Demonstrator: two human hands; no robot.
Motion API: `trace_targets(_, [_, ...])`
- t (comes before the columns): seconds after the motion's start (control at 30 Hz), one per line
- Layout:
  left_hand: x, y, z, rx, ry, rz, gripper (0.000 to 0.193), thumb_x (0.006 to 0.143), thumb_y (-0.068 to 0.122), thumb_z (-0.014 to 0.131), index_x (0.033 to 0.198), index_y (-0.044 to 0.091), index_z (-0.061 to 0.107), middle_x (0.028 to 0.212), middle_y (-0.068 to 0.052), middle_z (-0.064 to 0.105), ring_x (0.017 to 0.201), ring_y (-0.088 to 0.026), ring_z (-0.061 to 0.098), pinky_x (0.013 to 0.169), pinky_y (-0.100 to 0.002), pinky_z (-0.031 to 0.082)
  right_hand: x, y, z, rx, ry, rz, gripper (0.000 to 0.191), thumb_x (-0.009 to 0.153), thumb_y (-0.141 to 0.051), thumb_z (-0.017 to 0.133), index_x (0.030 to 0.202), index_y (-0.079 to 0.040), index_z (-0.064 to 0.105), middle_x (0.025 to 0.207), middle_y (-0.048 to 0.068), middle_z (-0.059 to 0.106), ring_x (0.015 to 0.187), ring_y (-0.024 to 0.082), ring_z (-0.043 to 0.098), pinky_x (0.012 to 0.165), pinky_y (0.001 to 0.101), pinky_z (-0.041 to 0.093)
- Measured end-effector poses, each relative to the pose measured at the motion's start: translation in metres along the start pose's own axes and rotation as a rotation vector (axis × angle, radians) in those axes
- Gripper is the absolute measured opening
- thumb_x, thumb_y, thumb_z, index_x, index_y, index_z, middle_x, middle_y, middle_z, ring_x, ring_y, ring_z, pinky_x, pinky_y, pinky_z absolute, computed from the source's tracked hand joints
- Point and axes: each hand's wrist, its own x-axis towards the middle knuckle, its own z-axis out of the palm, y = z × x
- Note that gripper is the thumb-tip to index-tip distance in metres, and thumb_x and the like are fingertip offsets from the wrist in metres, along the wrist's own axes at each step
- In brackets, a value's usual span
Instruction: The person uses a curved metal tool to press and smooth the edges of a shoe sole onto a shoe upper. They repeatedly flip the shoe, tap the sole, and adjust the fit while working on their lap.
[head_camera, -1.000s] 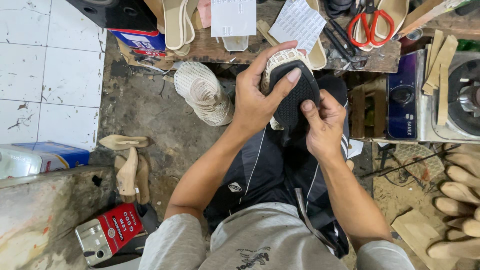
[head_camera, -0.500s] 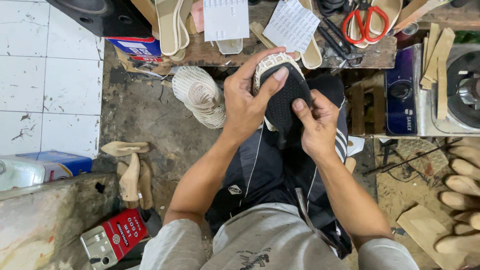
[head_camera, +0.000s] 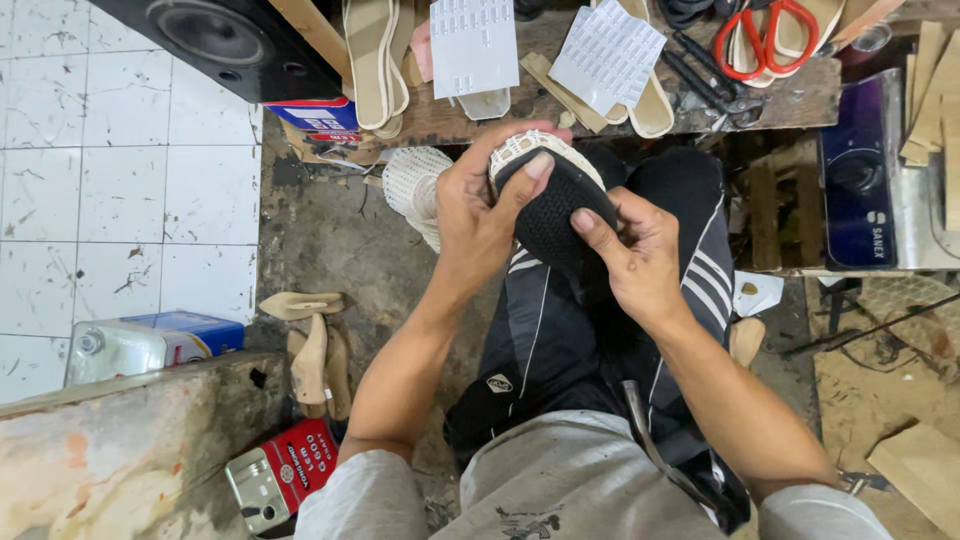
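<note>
Seated worker: left hand (head_camera: 478, 205) wraps the black knit shoe upper with white woven sole edge (head_camera: 548, 190), held above the lap before the cluttered wooden surface (head_camera: 800, 100); right hand (head_camera: 635, 250) pinches its lower side. Uneven finger pressure could shift the fabric off the edge.

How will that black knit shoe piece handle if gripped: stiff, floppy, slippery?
Probably soft and bendy: the black knit shoe piece curves over its pale sole edge under the left hand. Likely light, since the right hand steadies it with fingertips only. The textured weave suggests it isn't slippery.
</note>
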Motion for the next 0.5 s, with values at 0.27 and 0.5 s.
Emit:
trace_targets(0.27, [0.003,-0.007,-0.031,-0.010,0.075,-0.024,0.031,0.108,0.011,0.064,0.134,-0.006,0.061,0.126,-0.018,0.073,0.116,-0.017,0.069,0.103,-0.027,0.054,-0.001,-0.007,0.008,-0.270,-0.050,0.138,0.025,0.097,-0.020,0.076,0.087,0.002,0.070,0.067,-0.003,0.057,0.063,0.002,0.045,0.053,0.0234,0.037])
trace_targets(0.5, [0.011,-0.019,-0.048,-0.141,0.077,0.029,0.038,0.107,0.014,0.066,0.136,-0.008,0.058,0.127,-0.024,0.070,0.118,-0.025,0.070,0.111,-0.036,0.054,0.004,0.000,0.009,-0.342,-0.052,0.019,0.030,0.097,-0.024,0.075,0.086,0.003,0.071,0.058,0.000,0.054,0.059,0.002,0.040,0.049,0.0255,0.034])
